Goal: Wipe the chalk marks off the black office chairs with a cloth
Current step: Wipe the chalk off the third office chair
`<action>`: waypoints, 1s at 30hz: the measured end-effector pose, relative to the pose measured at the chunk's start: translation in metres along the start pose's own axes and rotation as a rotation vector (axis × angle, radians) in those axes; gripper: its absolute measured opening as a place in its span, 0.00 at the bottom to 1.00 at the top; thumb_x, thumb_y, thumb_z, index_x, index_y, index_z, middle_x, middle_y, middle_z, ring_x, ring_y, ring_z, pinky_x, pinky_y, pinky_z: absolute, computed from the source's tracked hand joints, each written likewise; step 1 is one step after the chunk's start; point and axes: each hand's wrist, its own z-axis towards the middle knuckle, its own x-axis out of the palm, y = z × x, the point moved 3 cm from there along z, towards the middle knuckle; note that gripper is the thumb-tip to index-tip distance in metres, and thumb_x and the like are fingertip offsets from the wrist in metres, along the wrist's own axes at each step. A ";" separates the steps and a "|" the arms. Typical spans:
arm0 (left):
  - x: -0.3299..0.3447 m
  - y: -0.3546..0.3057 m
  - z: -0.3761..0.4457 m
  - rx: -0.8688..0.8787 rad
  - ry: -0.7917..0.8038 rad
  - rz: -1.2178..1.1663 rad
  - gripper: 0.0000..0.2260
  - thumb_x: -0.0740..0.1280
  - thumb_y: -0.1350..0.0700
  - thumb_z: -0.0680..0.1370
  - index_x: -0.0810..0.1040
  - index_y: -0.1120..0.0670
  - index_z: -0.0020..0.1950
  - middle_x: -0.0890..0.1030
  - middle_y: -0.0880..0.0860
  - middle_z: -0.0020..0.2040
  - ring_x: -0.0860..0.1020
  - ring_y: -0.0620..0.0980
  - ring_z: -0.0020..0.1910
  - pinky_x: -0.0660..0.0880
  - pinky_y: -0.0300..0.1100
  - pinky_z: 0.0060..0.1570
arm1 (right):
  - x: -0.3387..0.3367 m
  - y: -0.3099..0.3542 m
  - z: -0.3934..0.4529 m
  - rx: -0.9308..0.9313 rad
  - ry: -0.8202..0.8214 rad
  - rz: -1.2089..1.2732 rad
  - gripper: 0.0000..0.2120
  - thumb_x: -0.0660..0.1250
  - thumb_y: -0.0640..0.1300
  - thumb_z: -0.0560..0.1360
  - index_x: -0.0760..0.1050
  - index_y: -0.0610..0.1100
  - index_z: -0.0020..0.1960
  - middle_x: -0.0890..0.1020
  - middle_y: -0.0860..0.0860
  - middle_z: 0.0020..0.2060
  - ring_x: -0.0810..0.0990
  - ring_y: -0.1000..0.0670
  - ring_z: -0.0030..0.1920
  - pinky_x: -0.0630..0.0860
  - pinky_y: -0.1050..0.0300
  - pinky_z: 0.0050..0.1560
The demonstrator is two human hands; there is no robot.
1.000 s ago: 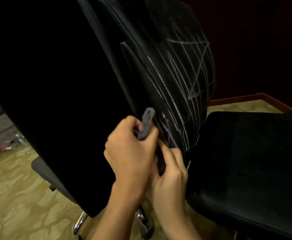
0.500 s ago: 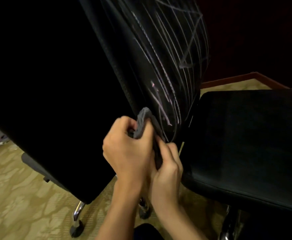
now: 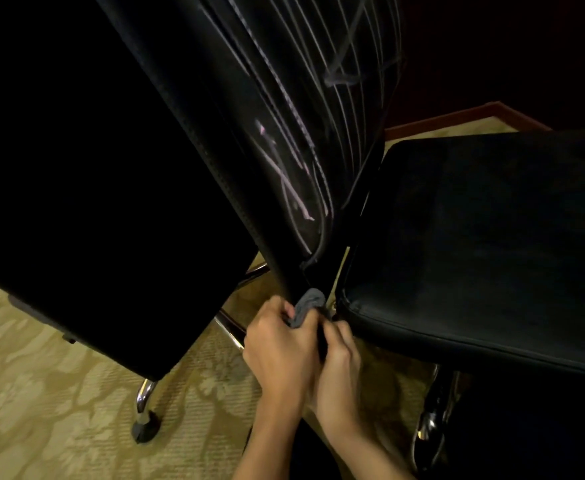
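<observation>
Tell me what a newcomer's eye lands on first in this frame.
Pale chalk marks scrawled across the black chair back at the centre top. Just below, the left hand grips a grey cloth at the back's lower edge, with the right hand pressed alongside it.

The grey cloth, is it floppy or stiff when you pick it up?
Probably floppy: the grey cloth sits bunched in folds where the left hand grips it. Likely light too, since fingers alone hold it up.

Bunched grey cloth (image 3: 307, 304) below chalk-streaked chair back (image 3: 284, 140)
</observation>
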 end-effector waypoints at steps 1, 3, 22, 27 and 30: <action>-0.006 -0.004 0.001 0.036 -0.031 -0.016 0.18 0.73 0.47 0.71 0.65 0.49 0.32 0.71 0.47 0.27 0.71 0.43 0.28 0.61 0.42 0.27 | 0.000 0.004 0.002 -0.020 -0.018 -0.029 0.14 0.66 0.38 0.78 0.78 0.44 0.63 0.77 0.54 0.52 0.79 0.50 0.53 0.71 0.73 0.51; -0.024 -0.019 0.009 0.144 -0.125 -0.092 0.18 0.71 0.44 0.73 0.65 0.49 0.33 0.69 0.47 0.27 0.69 0.42 0.27 0.62 0.43 0.28 | -0.004 0.026 0.007 -0.105 -0.104 -0.045 0.17 0.68 0.37 0.78 0.77 0.43 0.66 0.78 0.53 0.54 0.78 0.56 0.54 0.73 0.68 0.54; -0.103 -0.082 0.052 0.346 -0.319 -0.347 0.19 0.70 0.46 0.77 0.68 0.55 0.34 0.68 0.50 0.28 0.67 0.44 0.28 0.66 0.47 0.30 | -0.025 0.128 0.034 -0.482 -0.230 0.102 0.17 0.63 0.45 0.78 0.80 0.40 0.63 0.80 0.50 0.50 0.80 0.58 0.50 0.75 0.71 0.51; -0.110 -0.097 0.057 0.321 -0.265 -0.213 0.18 0.72 0.46 0.75 0.66 0.52 0.35 0.69 0.48 0.28 0.69 0.42 0.28 0.67 0.46 0.29 | -0.023 0.131 0.033 -0.514 -0.257 0.066 0.17 0.63 0.46 0.76 0.79 0.43 0.63 0.81 0.51 0.51 0.78 0.62 0.51 0.69 0.76 0.52; -0.097 -0.092 0.046 0.296 -0.274 -0.158 0.18 0.74 0.49 0.73 0.66 0.51 0.35 0.71 0.47 0.28 0.72 0.43 0.28 0.71 0.48 0.28 | -0.026 0.121 0.028 -0.507 -0.243 0.022 0.17 0.63 0.47 0.75 0.76 0.48 0.63 0.80 0.53 0.49 0.79 0.58 0.49 0.70 0.75 0.50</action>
